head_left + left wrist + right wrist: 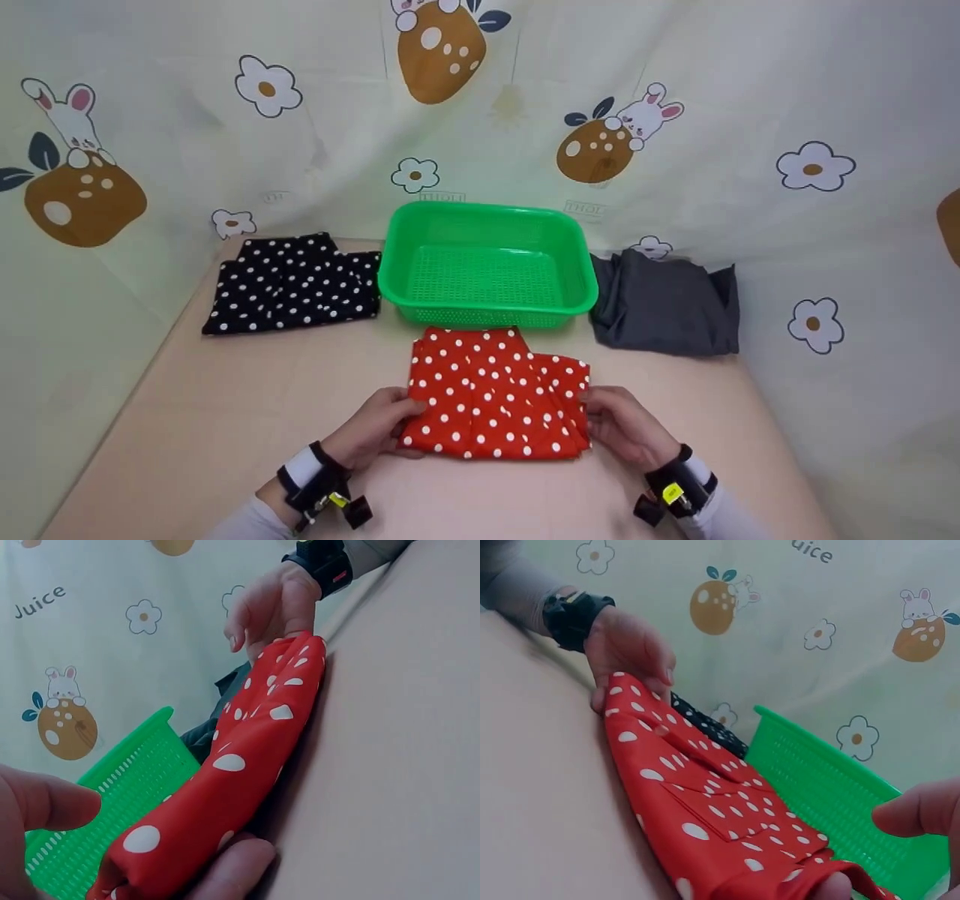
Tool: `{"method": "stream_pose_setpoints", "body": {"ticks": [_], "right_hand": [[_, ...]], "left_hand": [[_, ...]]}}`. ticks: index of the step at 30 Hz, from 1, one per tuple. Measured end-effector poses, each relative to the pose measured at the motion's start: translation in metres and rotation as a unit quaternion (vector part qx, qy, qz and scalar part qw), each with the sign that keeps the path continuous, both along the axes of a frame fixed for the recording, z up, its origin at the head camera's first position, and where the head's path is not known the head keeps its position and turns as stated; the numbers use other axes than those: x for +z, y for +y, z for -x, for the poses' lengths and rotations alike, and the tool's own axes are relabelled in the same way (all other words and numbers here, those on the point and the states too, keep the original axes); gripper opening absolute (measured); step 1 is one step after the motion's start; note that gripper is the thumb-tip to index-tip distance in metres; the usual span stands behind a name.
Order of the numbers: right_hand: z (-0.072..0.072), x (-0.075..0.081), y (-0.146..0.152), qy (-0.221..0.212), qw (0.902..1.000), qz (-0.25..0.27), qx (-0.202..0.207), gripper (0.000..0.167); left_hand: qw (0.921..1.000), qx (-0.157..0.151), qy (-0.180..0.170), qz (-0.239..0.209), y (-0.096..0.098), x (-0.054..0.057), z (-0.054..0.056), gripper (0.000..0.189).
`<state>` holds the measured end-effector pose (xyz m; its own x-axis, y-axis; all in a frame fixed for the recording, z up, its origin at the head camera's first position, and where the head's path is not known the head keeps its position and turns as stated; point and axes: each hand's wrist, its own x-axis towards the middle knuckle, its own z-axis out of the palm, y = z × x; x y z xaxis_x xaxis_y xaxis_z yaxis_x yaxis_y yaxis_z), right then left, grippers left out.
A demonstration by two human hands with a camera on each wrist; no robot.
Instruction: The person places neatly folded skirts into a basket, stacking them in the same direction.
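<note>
A folded red cloth [487, 405] with white polka dots lies on the table in front of the green basket. At its left side is my left hand [379, 424], with the thumb over the edge in the head view. The left wrist view shows fingertips [238, 870] under the fold and the thumb raised off the fabric. My right hand [626, 427] is at the opposite side edge. From the right wrist, one fingertip [832, 887] shows against the fold, while the thumb [915, 811] stands apart from it. The other fingers are mostly hidden by cloth.
Behind the red cloth stands a green plastic basket [589, 296] with a perforated bottom. A folded black polka-dot cloth [292, 289] lies left of it, a folded dark grey cloth [667, 304] right. A printed curtain [322, 165] hangs along the table's [300, 375] back and sides.
</note>
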<state>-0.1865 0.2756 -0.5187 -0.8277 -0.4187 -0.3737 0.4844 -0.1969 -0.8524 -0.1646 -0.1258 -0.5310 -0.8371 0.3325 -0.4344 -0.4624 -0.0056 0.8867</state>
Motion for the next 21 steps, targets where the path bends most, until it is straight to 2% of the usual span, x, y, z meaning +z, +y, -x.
{"method": "stream_pose_setpoints", "body": {"ticks": [4,5,10,17,21], "right_hand": [[-0.002,-0.003,-0.009,-0.001,0.9995,-0.018,-0.027,0.018],[-0.003,-0.003,-0.011,0.001,0.9991,-0.028,-0.032,0.020],[-0.004,-0.003,-0.017,0.014,0.9967,-0.061,-0.051,0.058],[-0.011,-0.002,-0.028,0.077,0.9868,-0.132,-0.052,0.065],[-0.011,-0.010,-0.032,0.077,0.9859,-0.139,-0.053,0.066]], "left_hand": [[0.9995,-0.010,0.001,-0.031,0.000,-0.003,0.001,0.058],[0.9992,-0.012,0.002,-0.039,0.001,-0.004,0.002,0.058],[0.9976,-0.021,0.005,-0.066,0.002,-0.007,0.002,0.057],[0.9961,-0.039,0.006,-0.079,0.002,-0.008,0.001,0.059],[0.9963,-0.040,0.003,-0.076,0.003,-0.009,0.002,0.060]]}}
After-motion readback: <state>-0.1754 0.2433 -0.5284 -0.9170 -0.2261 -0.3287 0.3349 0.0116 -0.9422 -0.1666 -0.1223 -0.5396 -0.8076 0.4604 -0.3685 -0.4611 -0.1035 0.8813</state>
